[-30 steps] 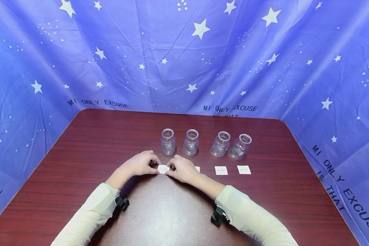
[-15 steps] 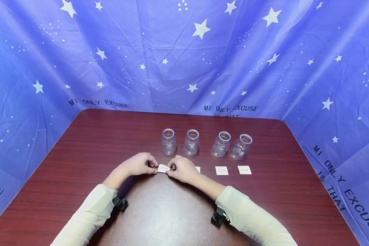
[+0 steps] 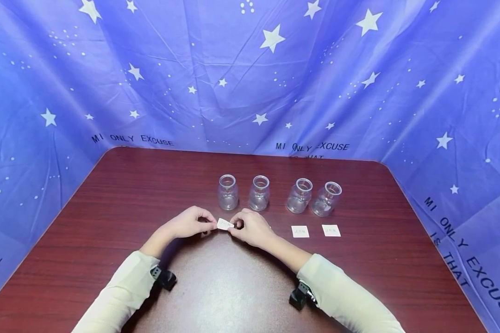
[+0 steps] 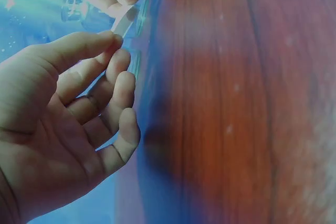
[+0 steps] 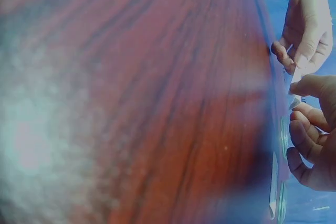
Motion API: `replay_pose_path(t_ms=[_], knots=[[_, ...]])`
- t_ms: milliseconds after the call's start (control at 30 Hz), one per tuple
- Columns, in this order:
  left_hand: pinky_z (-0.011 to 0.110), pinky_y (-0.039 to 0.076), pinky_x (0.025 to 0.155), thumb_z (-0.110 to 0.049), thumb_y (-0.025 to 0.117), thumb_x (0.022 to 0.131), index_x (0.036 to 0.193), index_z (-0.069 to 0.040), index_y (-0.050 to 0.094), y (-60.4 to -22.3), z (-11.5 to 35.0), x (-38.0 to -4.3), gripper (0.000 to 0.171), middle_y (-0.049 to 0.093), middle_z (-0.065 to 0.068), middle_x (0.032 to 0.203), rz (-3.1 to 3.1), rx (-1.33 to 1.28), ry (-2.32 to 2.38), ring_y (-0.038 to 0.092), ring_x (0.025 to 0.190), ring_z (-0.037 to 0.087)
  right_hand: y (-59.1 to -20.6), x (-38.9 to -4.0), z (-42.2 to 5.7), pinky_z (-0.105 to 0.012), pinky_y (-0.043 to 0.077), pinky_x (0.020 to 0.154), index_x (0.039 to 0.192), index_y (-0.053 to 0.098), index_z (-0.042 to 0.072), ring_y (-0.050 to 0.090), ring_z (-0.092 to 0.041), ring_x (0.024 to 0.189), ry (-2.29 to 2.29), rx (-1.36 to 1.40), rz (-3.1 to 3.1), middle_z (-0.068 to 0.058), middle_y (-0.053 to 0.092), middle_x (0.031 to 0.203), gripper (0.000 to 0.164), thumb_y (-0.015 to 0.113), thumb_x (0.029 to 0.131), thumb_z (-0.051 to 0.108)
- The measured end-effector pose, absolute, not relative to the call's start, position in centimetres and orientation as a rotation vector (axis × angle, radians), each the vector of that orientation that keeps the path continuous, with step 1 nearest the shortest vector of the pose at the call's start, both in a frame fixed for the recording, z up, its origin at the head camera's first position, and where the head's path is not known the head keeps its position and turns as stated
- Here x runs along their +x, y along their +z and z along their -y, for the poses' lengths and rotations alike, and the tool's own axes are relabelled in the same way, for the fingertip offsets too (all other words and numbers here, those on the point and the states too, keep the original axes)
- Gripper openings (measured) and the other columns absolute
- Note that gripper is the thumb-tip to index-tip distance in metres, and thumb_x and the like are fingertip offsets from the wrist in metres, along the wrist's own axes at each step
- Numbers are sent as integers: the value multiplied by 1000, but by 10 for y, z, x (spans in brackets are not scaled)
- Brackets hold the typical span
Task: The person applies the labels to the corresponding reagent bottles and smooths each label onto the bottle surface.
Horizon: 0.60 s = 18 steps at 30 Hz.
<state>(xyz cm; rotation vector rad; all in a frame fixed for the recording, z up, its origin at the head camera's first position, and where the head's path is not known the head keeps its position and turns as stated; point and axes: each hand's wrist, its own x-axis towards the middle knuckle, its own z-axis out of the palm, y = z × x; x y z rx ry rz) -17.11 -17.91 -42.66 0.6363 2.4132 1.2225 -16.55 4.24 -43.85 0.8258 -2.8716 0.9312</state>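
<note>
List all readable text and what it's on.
"MI ONLY EXCUSE": blue starry fabric curtain, back left.
"MI O NLY -XCUSE", creased: curtain, back right.
Lines beneath those back texts: unreadable.
"MI ONLY EXCUSE IS THAT": curtain, right side.
"SE", cut off: curtain, left edge.
Square white paper cards: too small to read.

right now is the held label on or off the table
Off: left hand and right hand pinch the white label above the tabletop.
</note>
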Motion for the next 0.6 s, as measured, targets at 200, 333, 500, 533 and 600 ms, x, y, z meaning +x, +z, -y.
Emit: replay_pose_path(t_ms=[200, 333, 500, 533, 600], knots=[[27, 49, 53, -16, 60, 86, 88, 1, 67, -433, 176, -171, 18, 64, 9, 69, -2417, 569, 1286, 57, 58, 11, -437, -163, -46, -17, 38, 59, 91, 70, 13, 48, -5, 65, 999, 806, 2809, 5, 57, 76, 18, 75, 76, 23], [28, 49, 54, -16, 59, 86, 89, 1, 67, -434, 173, -171, 20, 65, 10, 72, -2417, 546, 1309, 59, 60, 11, -435, -161, -48, -16, 41, 59, 92, 70, 12, 51, -5, 66, 1019, 800, 2723, 4, 58, 75, 18, 75, 77, 20], [29, 51, 55, -16, 58, 87, 90, 1, 67, -431, 168, -171, 19, 66, 12, 73, -2398, 567, 1326, 61, 61, 14, -432, -157, -48, -15, 42, 60, 91, 71, 13, 53, -5, 66, 1006, 860, 2640, 3, 57, 73, 13, 72, 80, 19], [29, 51, 56, -15, 58, 88, 90, 1, 67, -429, 167, -171, 19, 66, 12, 74, -2389, 580, 1329, 61, 62, 15, -431, -156, -48, -15, 42, 60, 91, 71, 13, 53, -5, 65, 999, 871, 2630, 3, 57, 73, 12, 72, 80, 20], [30, 51, 57, -15, 58, 89, 91, 1, 67, -427, 164, -171, 18, 67, 14, 75, -2364, 610, 1338, 62, 62, 17, -430, -154, -49, -15, 42, 59, 90, 72, 13, 54, -7, 65, 996, 882, 2616, 2, 56, 72, 12, 72, 81, 21]])
